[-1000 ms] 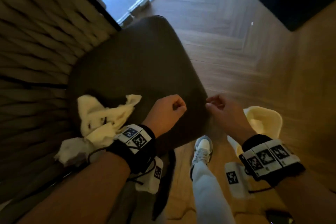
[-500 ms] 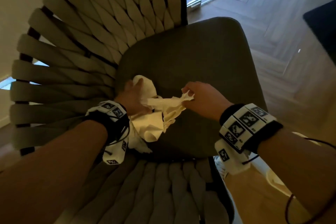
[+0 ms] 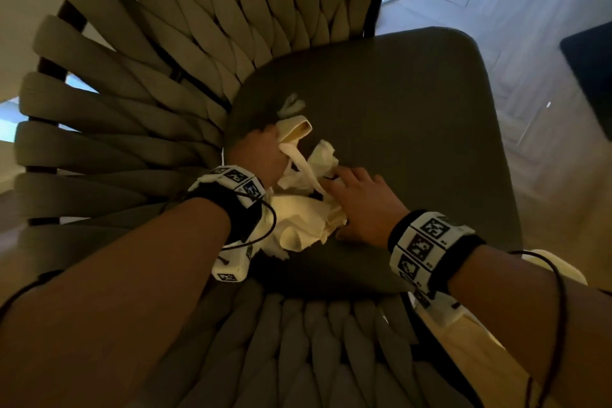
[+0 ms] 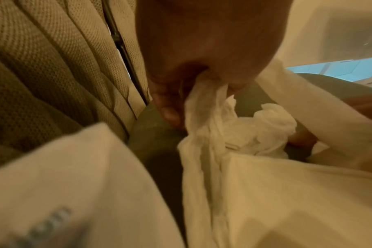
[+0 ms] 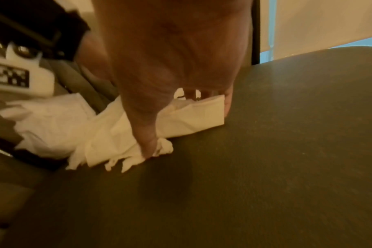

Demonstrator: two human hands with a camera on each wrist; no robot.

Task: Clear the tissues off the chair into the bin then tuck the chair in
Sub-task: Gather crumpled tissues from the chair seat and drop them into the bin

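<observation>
The left hand (image 3: 261, 156) pinched a twisted strand of the tissues (image 3: 308, 209) between thumb and curled fingers, as the left wrist view (image 4: 202, 67) showed; its fingertips were hidden behind the paper in the head view. The right hand (image 3: 361, 209) lay on the heap from the other side, its fingers curled down into the tissues and its thumb (image 5: 146, 134) pressing a crumpled end to the seat (image 3: 414, 142); the other fingertips were hidden under a folded sheet (image 5: 202, 114). The tissues sat bunched at the rear corner of the seat, just beside the woven backrest (image 3: 149, 93), partly covered by both hands and the left wristband (image 3: 231, 182). One small scrap (image 3: 291, 106) lay apart, farther along the seat, blurred. Beyond the seat showed wooden floor (image 3: 496, 26). A pale object (image 3: 563, 272) behind the right forearm was mostly hidden and could not be identified.
</observation>
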